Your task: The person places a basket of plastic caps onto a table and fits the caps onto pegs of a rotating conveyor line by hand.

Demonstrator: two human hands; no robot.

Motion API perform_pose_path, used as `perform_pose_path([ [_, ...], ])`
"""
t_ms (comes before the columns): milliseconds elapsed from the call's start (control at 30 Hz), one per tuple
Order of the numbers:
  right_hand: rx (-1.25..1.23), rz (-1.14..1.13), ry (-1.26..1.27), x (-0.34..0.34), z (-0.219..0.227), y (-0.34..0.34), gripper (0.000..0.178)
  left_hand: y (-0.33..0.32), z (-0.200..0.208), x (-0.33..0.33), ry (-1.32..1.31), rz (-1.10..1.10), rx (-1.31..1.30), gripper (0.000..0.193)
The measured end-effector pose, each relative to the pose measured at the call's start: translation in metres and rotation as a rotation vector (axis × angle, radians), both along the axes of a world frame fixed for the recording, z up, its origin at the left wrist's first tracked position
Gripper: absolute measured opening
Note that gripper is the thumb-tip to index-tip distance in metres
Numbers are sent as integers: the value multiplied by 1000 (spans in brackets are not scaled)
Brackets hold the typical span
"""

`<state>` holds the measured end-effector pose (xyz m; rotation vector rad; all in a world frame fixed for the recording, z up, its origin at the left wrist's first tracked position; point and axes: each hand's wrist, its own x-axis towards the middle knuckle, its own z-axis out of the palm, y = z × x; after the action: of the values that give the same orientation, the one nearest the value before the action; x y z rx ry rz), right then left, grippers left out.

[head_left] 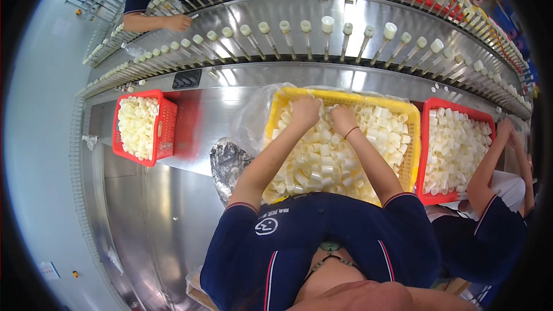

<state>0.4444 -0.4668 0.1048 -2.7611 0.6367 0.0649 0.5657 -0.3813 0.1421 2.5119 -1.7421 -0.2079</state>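
Note:
Both my arms reach over a yellow plastic basket (416,144) full of short, cream-white plastic caps (319,164). Near the basket's far edge, my left hand (306,112) has its fingers curled down among the caps. A short gap to its right, my right hand (344,120) is closed too, with a thin dark band at the wrist. What either hand grips, if anything, is hidden under the fingers. Beyond the basket runs a row of upright metal pins (309,46), several topped with whitish caps, some larger and whiter than others.
A red basket (167,129) of small cream pieces stands to the left, another red basket (425,155) of caps to the right. A co-worker's arms (489,164) are close at my right. Across the line, another person's hand (177,22) works. Clear plastic film (250,118) lies beside the yellow basket.

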Motion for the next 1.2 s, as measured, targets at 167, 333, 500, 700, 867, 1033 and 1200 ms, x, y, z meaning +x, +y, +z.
perform_pose_path([
  [167,111,-154,-416,-8,19,11,29,1,-39,-5,-62,-6,-119,11],
  [333,311,-189,-906,1,82,1,24,-4,-41,-5,1,15,-64,14],
  [500,51,-136,-1026,41,132,-38,20,23,-15,-4,283,77,-209,29],
  [700,-177,-255,-1072,89,173,-65,19,32,24,33,180,82,-785,36],
  [867,-306,-472,-686,92,162,-86,26,-14,112,85,42,229,-1295,15],
  [1033,-273,-404,-837,69,159,-84,27,-48,122,124,22,224,-1036,18],
  [1200,-182,-345,-865,24,92,-44,16,-61,126,95,17,293,-576,27],
])
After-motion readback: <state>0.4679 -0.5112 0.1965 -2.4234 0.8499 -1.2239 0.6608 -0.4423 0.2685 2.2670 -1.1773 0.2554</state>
